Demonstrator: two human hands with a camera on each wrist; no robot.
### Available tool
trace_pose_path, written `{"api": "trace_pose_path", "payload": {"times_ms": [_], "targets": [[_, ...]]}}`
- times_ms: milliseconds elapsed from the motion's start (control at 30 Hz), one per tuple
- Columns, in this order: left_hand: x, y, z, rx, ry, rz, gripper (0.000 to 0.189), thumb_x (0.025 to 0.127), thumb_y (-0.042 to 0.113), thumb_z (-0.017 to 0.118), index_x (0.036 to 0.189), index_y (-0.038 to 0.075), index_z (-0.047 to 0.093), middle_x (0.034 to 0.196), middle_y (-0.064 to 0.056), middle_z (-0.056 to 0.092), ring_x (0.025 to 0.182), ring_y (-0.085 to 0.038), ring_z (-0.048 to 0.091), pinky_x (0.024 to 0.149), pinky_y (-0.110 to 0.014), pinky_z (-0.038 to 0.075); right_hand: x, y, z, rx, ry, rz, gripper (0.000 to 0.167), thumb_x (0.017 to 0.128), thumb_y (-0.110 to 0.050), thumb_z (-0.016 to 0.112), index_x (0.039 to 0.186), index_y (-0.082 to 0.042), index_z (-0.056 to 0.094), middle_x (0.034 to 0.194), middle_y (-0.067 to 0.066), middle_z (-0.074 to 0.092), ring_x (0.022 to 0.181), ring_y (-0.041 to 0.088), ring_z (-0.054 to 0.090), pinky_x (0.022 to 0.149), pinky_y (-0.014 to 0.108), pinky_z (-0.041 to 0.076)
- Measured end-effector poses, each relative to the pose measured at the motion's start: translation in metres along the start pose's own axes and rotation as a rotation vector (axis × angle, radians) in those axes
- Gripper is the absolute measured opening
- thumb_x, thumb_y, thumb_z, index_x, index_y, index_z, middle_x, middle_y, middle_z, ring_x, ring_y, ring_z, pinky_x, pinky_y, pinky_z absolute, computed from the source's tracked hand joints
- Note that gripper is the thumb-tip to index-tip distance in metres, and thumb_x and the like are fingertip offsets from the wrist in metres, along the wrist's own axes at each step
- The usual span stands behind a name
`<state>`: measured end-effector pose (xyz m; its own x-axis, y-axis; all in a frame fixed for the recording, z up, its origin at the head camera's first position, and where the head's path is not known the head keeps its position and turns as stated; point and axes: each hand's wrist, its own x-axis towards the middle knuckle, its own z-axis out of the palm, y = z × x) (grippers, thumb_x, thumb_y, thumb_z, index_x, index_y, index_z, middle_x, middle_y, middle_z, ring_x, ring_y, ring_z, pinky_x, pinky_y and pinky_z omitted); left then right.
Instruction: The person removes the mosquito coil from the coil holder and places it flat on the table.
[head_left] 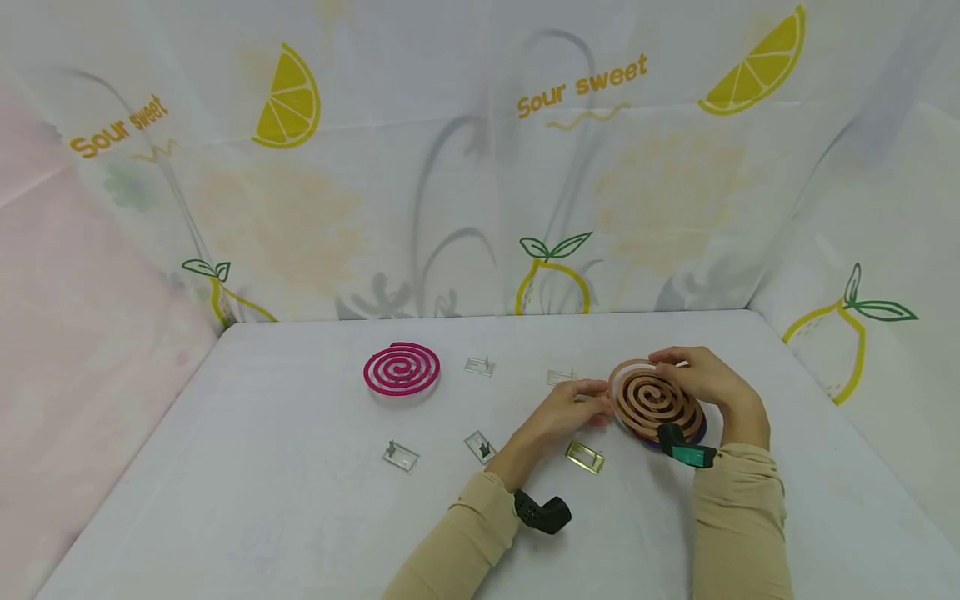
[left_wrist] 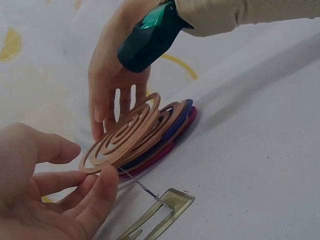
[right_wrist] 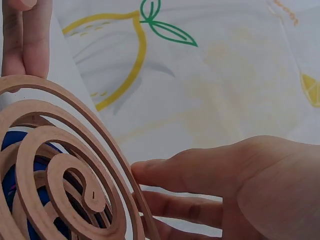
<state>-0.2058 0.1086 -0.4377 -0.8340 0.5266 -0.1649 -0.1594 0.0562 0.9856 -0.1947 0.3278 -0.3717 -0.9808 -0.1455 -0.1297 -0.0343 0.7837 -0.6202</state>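
A stack of mosquito coils [head_left: 651,400] lies at the right of the table; brown coils are on top, with a blue coil [left_wrist: 181,120] and a magenta one below. My right hand [head_left: 697,375] pinches the outer ring of the top brown coil [right_wrist: 107,137] between thumb and fingers, at its far right side. That coil tilts up from the rest. My left hand [head_left: 566,414] has its fingertips at the coil's left rim, its thumb apart from it. A gold coil stand [head_left: 585,457] with a raised prong lies just below the left hand.
A magenta coil [head_left: 402,369] lies at the table's back left. Silver coil stands are spread about the middle: one at the back [head_left: 480,367], one partly behind the left hand [head_left: 561,377], two nearer [head_left: 401,456]. A lemon-print cloth [head_left: 465,167] hangs behind.
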Motion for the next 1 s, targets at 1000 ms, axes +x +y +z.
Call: {"api": "trace_pose_path", "payload": {"times_ms": [1000], "targets": [[-0.0021, -0.0013, 0.0029, 0.174, -0.078, -0.031, 0.037, 0.093, 0.017, 0.059, 0.129, 0.009, 0.057, 0.095, -0.009, 0.069, 0.072, -0.009, 0.06, 0.067, -0.02, 0.05, -0.0013, 0.0021, -0.0014, -0.008, -0.068, 0.101, 0.049, 0.1, -0.03, 0.04, 0.133, 0.006, 0.048, 0.136, 0.033, 0.044, 0.126, 0.05, 0.038, 0.1, 0.062, 0.034]]}}
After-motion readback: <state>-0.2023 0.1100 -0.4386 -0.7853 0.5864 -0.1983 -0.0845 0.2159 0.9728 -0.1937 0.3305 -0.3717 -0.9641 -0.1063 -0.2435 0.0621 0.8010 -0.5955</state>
